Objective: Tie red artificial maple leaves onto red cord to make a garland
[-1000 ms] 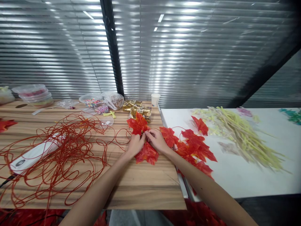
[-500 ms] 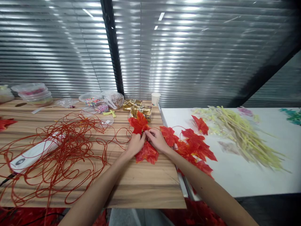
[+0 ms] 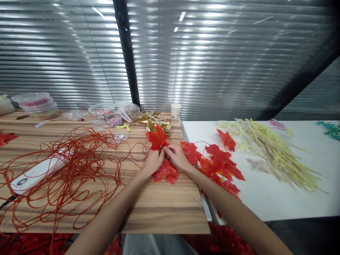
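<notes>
My left hand [image 3: 154, 161] and my right hand [image 3: 176, 156] meet at the middle of the wooden table, fingertips pinched together. Between them are the stems of two red leaves: an upper leaf [image 3: 157, 137] pointing away and a lower leaf [image 3: 166, 172] partly under my hands. What exactly each hand pinches is too small to make out. A thin red cord [image 3: 137, 144] runs in from a large tangle [image 3: 79, 163] on the left. To the right of my hands, more red leaves [image 3: 219, 159] lie strung along the cord.
A white power strip [image 3: 39, 173] lies beneath the cord tangle. Behind stand plastic tubs [image 3: 39, 105], gold packets [image 3: 159, 124] and a paper cup [image 3: 175, 111]. Yellow-green strips [image 3: 276, 152] lie on the white table [image 3: 287, 205] at right. Red leaves fill the space below the table edge.
</notes>
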{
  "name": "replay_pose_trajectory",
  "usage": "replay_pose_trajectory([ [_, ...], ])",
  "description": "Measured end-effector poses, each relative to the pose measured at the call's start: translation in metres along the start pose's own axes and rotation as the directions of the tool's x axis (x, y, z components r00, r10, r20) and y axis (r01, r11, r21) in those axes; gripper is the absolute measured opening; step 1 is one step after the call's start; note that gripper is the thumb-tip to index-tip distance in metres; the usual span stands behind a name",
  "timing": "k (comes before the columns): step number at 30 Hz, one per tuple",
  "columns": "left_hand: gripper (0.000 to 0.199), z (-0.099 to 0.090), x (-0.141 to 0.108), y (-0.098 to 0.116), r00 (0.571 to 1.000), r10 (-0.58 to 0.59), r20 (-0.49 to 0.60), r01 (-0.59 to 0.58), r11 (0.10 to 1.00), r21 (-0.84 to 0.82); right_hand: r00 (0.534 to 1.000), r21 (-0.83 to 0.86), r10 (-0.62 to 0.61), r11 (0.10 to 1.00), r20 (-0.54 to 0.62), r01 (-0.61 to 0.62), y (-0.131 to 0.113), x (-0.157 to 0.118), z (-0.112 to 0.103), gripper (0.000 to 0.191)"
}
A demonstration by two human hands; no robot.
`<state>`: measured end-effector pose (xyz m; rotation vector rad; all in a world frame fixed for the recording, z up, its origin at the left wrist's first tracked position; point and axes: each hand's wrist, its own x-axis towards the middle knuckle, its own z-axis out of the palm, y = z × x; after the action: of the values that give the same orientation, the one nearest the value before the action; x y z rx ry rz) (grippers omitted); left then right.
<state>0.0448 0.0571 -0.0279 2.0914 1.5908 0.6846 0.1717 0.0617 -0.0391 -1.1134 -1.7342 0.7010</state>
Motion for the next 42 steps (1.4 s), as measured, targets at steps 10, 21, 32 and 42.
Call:
replay_pose_trajectory([
  [10, 0.040, -0.0024, -0.0010, 0.0027, 1.000, 0.010, 0.006, -0.010, 1.000, 0.005, 1.000, -0.003, -0.006, 1.000, 0.008, 0.006, 0.0009, -0.0005, -0.0005, 0.033],
  [21, 0.035, -0.0015, -0.0005, 0.0017, 0.998, 0.056, -0.008, -0.056, 0.998, 0.036, 1.000, 0.007, 0.009, 1.000, 0.019, -0.009, 0.0000, -0.0001, -0.0004, 0.032],
  [32, 0.031, -0.0005, -0.0002, 0.0000, 0.995, 0.099, -0.019, -0.097, 0.991, 0.094, 0.999, -0.013, 0.025, 1.000, 0.023, -0.025, -0.0005, -0.0003, -0.0002, 0.032],
  [42, 0.027, 0.0001, -0.0004, -0.0009, 0.990, 0.135, -0.041, -0.133, 0.990, 0.044, 1.000, 0.012, 0.023, 1.000, 0.019, -0.024, -0.0014, -0.0006, -0.0002, 0.032],
])
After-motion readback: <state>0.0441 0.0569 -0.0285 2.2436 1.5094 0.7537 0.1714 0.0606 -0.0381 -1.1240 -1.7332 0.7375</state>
